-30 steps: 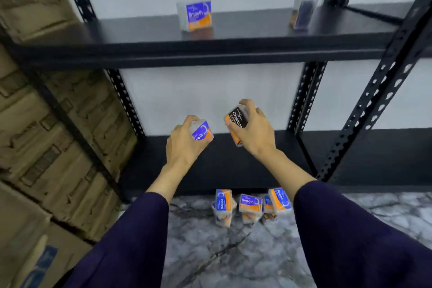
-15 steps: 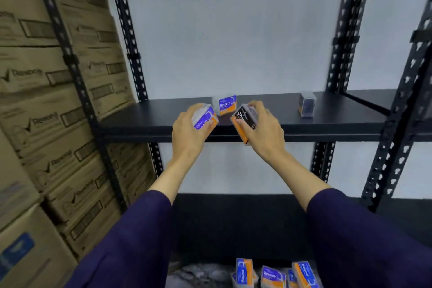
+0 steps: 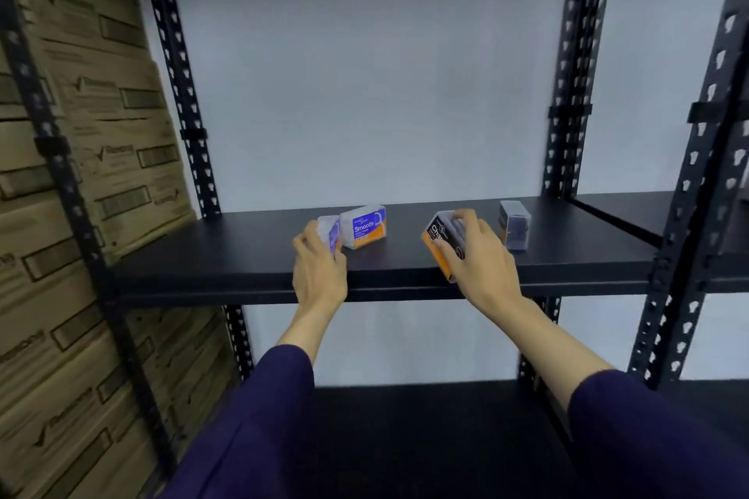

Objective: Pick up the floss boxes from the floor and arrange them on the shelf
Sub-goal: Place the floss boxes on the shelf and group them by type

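Observation:
My left hand (image 3: pixel 318 269) grips a blue floss box (image 3: pixel 331 233) over the black shelf (image 3: pixel 251 255), just left of a blue and orange "Smooth" floss box (image 3: pixel 364 226) standing there. My right hand (image 3: pixel 476 255) grips a black and orange charcoal floss box (image 3: pixel 441 241), tilted, near the shelf's front edge. To its right a dark floss box (image 3: pixel 514 229) stands on the shelf. Whether the held boxes touch the shelf I cannot tell.
Stacked cardboard cartons (image 3: pixel 73 215) fill the rack on the left. Black perforated uprights (image 3: pixel 182 93) frame the bay, with a white wall behind. A lower shelf (image 3: pixel 425 425) lies below. Another rack upright (image 3: pixel 697 174) stands at the right.
Both hands rose from near the floor to the shelf and moved apart over it. The view tilted up, so the floss boxes on the floor have left the frame.

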Demonstrator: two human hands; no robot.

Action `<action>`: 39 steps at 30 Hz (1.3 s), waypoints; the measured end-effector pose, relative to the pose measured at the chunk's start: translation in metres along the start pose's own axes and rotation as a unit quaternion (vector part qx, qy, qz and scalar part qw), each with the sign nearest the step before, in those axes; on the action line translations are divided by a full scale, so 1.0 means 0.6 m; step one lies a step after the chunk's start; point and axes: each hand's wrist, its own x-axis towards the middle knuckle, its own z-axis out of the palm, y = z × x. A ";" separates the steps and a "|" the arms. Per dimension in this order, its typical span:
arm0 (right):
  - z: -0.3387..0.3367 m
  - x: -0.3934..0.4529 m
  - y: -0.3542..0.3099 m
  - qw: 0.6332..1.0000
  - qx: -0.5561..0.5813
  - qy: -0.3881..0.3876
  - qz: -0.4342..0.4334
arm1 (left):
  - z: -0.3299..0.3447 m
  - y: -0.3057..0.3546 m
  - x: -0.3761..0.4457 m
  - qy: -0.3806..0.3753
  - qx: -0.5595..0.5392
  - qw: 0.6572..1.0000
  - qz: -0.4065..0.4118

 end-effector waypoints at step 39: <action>0.090 0.081 0.030 0.977 -0.069 -0.199 -0.012 | 0.013 -0.014 0.077 -0.209 0.103 0.972 -0.007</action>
